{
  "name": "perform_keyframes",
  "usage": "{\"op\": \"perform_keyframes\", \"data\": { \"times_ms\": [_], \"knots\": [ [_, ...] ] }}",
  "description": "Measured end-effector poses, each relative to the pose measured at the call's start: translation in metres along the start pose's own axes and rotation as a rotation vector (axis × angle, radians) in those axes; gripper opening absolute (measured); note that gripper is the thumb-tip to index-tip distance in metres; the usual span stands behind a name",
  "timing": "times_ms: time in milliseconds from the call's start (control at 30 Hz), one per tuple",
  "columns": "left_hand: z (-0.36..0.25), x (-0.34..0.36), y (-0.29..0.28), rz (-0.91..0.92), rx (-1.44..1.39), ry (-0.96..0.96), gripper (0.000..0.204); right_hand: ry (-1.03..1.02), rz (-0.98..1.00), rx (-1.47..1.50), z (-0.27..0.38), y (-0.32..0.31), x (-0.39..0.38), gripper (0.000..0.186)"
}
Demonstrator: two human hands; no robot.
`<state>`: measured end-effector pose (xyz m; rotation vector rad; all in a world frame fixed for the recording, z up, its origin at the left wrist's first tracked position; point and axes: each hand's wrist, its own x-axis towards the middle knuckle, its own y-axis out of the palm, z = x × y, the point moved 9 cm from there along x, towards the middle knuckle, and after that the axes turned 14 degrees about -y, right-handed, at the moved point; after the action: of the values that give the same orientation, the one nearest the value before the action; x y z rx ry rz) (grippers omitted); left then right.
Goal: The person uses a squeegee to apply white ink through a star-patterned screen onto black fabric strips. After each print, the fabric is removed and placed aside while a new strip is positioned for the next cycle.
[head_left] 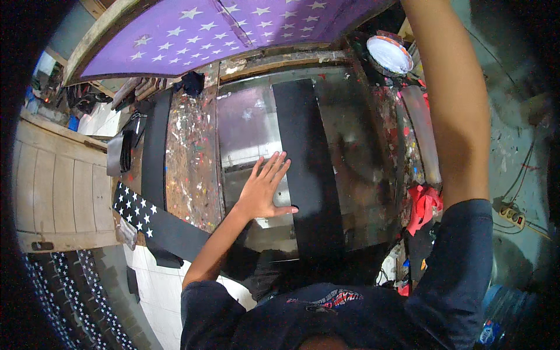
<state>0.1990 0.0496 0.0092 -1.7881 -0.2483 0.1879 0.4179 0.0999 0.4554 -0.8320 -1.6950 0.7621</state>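
My left hand (267, 189) is spread flat, fingers apart, on the shiny glass-like plate (248, 125). Its fingertips and thumb reach the left edge of a long black strip (308, 169), which lies lengthwise across that plate. The strip's visible surface is plain black. My right arm stretches up along the right side and leaves the picture at the top, so the hand itself is out of sight. Above the far end of the plate, a wooden-framed printing screen (175, 49) stands tilted up, its purple mesh patterned with white stars.
A black strip printed with white stars (135, 211) lies at the left, near another black strip (155, 151). A round tub (389, 55) stands at the far right, with a red cloth (423, 209) nearer me. Star-printed strips (76, 291) lie lower left; a power strip (512, 217) is at right.
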Motion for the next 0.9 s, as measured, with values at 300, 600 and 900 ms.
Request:
{"op": "perform_keyframes", "data": {
  "times_ms": [300, 600, 900],
  "knots": [
    [-0.0009, -0.0008, -0.0011, -0.002, 0.004, -0.004, 0.127, -0.022, -0.008, -0.097, 0.0063, -0.0039, -0.0002, 0.095],
    [-0.0009, -0.0012, -0.0010, -0.004, -0.038, 0.003, 0.130, -0.012, 0.028, -0.116, 0.0064, -0.0004, 0.0002, 0.105],
    [0.0004, -0.0009, 0.0019, 0.018, -0.021, -0.008, 0.130, -0.024, 0.079, -0.066, 0.0096, -0.0055, -0.0020, 0.110]
  ]
}}
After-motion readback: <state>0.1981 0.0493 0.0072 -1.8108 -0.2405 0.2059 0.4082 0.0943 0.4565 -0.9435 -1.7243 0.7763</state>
